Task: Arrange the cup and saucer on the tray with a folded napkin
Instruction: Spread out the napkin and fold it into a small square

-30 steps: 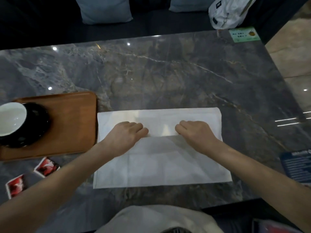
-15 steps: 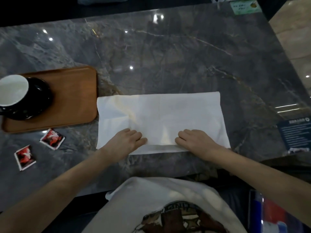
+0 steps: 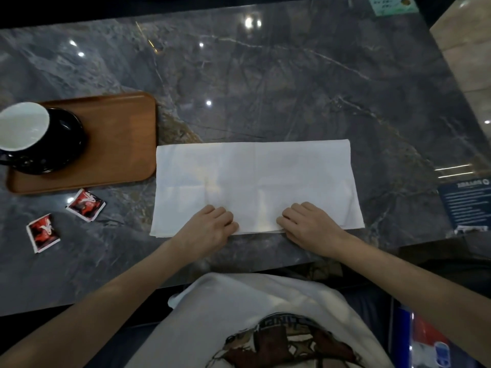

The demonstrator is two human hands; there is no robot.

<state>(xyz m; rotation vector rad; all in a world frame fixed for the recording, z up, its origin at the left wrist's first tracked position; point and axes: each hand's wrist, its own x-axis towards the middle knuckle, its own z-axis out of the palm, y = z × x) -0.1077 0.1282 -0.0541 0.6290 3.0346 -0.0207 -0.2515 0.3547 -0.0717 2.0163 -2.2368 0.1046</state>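
Note:
A white napkin (image 3: pixel 255 179) lies folded in half as a wide rectangle on the marble table, just right of the wooden tray (image 3: pixel 117 144). My left hand (image 3: pixel 210 228) and my right hand (image 3: pixel 309 225) both pinch its near edge, fingers curled on the cloth. At the tray's left end stands a cup (image 3: pixel 24 126) with a white inside, on a black saucer (image 3: pixel 66 144).
Two red sachets (image 3: pixel 85 205) (image 3: pixel 43 232) lie on the table in front of the tray. A blue card (image 3: pixel 467 200) sits at the right edge and a green label (image 3: pixel 393 4) at the far corner. The table's near edge runs just below my hands.
Both hands pulled the napkin's far half toward me and laid it over the near half, so the sheet is now half as deep. The camera tilted down.

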